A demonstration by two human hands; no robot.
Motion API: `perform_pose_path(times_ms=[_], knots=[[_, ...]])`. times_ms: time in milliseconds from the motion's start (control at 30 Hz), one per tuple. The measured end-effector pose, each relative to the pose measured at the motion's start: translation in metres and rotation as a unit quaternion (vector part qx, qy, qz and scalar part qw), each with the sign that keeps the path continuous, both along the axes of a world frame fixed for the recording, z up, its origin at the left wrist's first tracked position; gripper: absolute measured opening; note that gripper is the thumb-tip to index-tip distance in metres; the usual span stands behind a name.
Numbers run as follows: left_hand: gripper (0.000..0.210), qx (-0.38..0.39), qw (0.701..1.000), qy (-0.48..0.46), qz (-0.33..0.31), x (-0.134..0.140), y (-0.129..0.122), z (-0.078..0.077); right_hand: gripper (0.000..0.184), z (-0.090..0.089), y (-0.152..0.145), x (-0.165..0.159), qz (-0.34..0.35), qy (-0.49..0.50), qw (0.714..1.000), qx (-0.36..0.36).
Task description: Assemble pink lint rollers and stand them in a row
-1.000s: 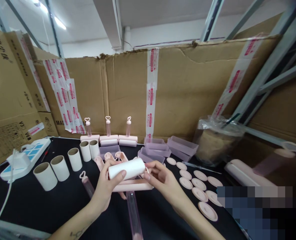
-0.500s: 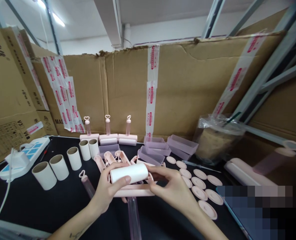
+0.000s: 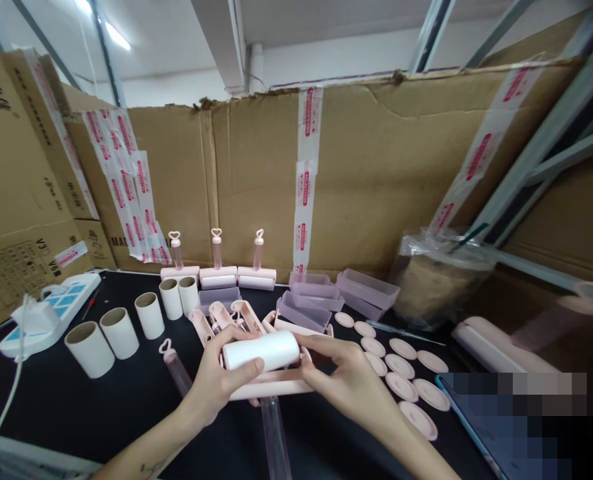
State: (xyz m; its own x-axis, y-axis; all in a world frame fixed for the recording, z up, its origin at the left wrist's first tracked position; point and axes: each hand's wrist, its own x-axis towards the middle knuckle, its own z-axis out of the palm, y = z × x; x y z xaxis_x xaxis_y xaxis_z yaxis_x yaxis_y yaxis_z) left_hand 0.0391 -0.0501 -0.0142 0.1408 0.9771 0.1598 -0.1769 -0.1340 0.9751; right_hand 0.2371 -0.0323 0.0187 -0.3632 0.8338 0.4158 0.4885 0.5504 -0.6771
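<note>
A white lint roller refill point(image 3: 262, 352) is held level between my two hands. My left hand point(image 3: 219, 369) is wrapped round its left end, thumb along the front. At the right end, my right hand point(image 3: 337, 369) pinches a small pink end cap point(image 3: 305, 355) against the roll. Just below the roll is a pink lint roller frame point(image 3: 271, 385) with a clear handle point(image 3: 276, 437) pointing toward me; what supports it is hidden. Behind my hands lie several pink frames point(image 3: 246, 315). A loose handle with a heart-shaped loop point(image 3: 176, 367) lies left of my left wrist.
Several white rolls point(image 3: 90, 350) stand at left beside a power strip point(image 3: 51, 313). Assembled lint rollers point(image 3: 219, 275) stand along the cardboard wall point(image 3: 366, 173). Purple covers point(image 3: 366, 295) lie at the back. Pink discs point(image 3: 400, 367), a phone point(image 3: 469, 420) and a bagged cup point(image 3: 429, 283) are at right.
The clear handle below the roll has swung slightly to the right. Both hands keep their grip on the roll and cap, and the view has shifted a little.
</note>
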Motion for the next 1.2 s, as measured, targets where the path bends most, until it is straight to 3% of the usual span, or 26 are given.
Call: perform_pose_path(times_ms=[233, 367, 567, 700, 800, 933, 1067, 1200], knots=[[0.028, 0.066, 0.995, 0.06, 0.041, -0.004, 0.003, -0.002, 0.034, -0.004, 0.001, 0.0, -0.021, 0.046, 0.997, -0.058], [0.032, 0.053, 0.997, 0.053, 0.03, -0.004, 0.001, 0.001, 0.026, -0.008, 0.003, 0.001, -0.034, 0.125, 0.985, -0.112], [0.032, 0.002, 1.0, -0.01, -0.028, -0.008, 0.003, 0.008, 0.028, -0.014, 0.011, 0.002, 0.025, 0.203, 0.966, -0.157], [0.028, -0.075, 0.991, -0.039, -0.106, -0.008, 0.005, 0.012, 0.022, -0.014, 0.011, -0.003, 0.015, 0.16, 0.982, -0.103], [0.044, -0.07, 0.988, -0.006, -0.138, -0.003, 0.006, 0.007, 0.022, -0.014, 0.007, -0.008, 0.031, 0.109, 0.991, -0.07], [0.066, -0.003, 0.988, 0.117, -0.1, 0.005, 0.006, -0.003, 0.024, -0.014, 0.003, -0.01, 0.064, 0.075, 0.993, -0.059], [0.064, 0.01, 0.976, 0.211, -0.059, 0.007, 0.003, -0.002, 0.028, -0.011, -0.002, -0.01, 0.08, 0.047, 0.993, -0.069], [0.066, 0.008, 0.969, 0.235, -0.074, 0.005, 0.002, 0.001, 0.026, -0.004, -0.006, -0.007, 0.078, -0.013, 0.996, -0.039]])
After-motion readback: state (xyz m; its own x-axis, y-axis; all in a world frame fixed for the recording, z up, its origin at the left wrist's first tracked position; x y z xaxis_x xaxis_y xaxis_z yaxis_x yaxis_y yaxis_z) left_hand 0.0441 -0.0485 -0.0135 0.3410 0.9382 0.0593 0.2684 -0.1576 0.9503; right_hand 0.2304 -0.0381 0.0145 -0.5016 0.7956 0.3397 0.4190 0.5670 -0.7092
